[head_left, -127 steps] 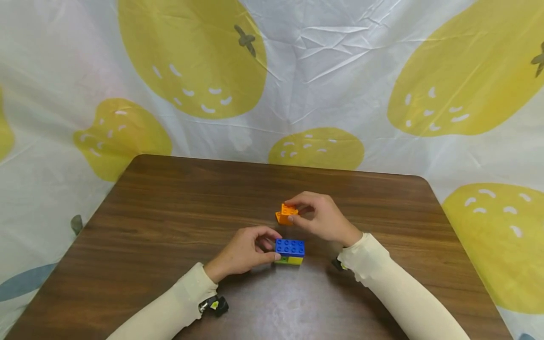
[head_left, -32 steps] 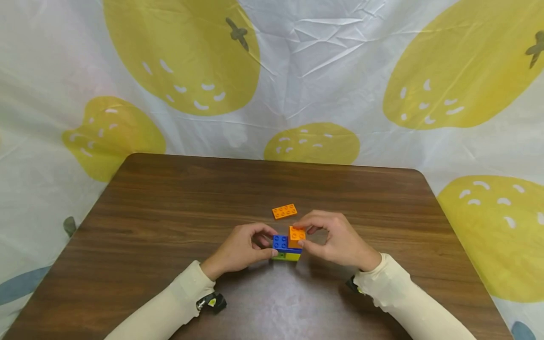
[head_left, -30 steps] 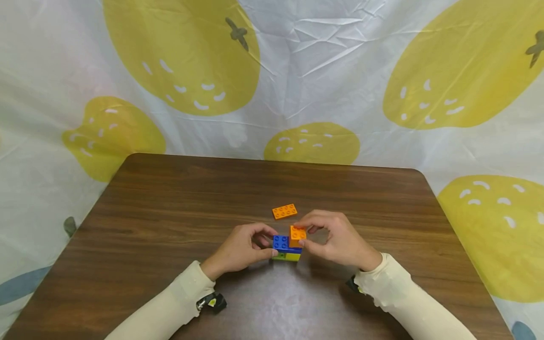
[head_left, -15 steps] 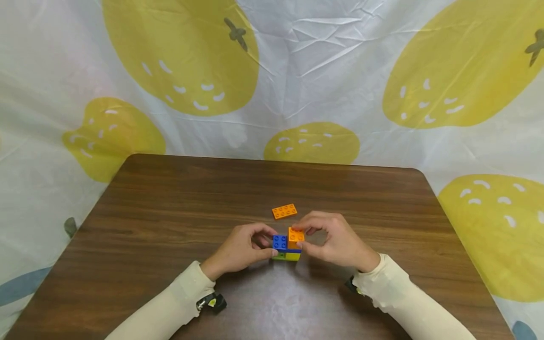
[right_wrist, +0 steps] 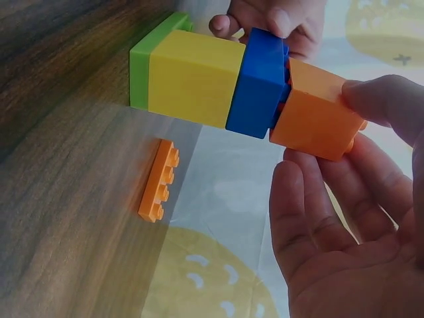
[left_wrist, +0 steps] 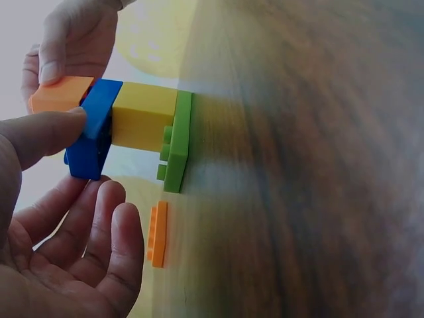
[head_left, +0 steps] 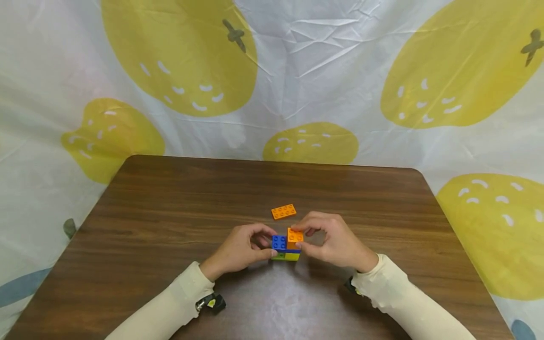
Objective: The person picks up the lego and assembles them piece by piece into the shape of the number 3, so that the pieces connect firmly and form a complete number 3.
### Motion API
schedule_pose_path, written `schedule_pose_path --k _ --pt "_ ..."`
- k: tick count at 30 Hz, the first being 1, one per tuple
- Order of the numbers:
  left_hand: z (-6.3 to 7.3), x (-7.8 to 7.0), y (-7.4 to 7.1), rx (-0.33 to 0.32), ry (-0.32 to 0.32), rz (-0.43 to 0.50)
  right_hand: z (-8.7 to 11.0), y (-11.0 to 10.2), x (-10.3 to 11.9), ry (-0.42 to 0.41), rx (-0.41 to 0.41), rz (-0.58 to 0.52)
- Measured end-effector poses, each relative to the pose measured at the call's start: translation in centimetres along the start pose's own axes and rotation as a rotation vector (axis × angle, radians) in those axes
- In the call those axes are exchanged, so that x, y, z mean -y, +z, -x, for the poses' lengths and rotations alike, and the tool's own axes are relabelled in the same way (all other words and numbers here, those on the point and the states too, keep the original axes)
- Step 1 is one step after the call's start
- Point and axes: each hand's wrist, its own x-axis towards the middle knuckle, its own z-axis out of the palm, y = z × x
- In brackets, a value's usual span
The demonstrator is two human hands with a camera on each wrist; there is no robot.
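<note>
On blue brick (head_left: pixel 279 243), right-half top is hidden from us: orange block (head_left: pixel 295 239) sits over it, slightly tilted, pinched by right hand (head_left: pixel 333 240). Left hand (head_left: pixel 240 250) pinches the brick, long axis left-right.

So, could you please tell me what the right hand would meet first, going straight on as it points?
Beyond the orange block it holds, the right hand would probably meet the left hand, across the blue block, though depth is unclear.

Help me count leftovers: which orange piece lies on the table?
The flat, eight-stud orange plate, untouched; the right hand pinches the taller orange brick.
</note>
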Motion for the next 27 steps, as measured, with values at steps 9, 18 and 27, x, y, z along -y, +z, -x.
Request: schedule_pose_path --k 9,18,27 --pt "0.03 0.16 0.01 -0.002 0.012 -0.005 -0.03 0.49 -0.23 -0.037 -0.011 -0.013" --pt "-0.07 0.14 -0.01 0.0 0.02 0.0 -0.19 0.49 -0.14 -0.054 -0.003 0.024" --pt "-0.23 0.18 0.39 0.001 0.028 -0.005 0.63 0.3 -0.27 -0.042 -0.028 0.038"
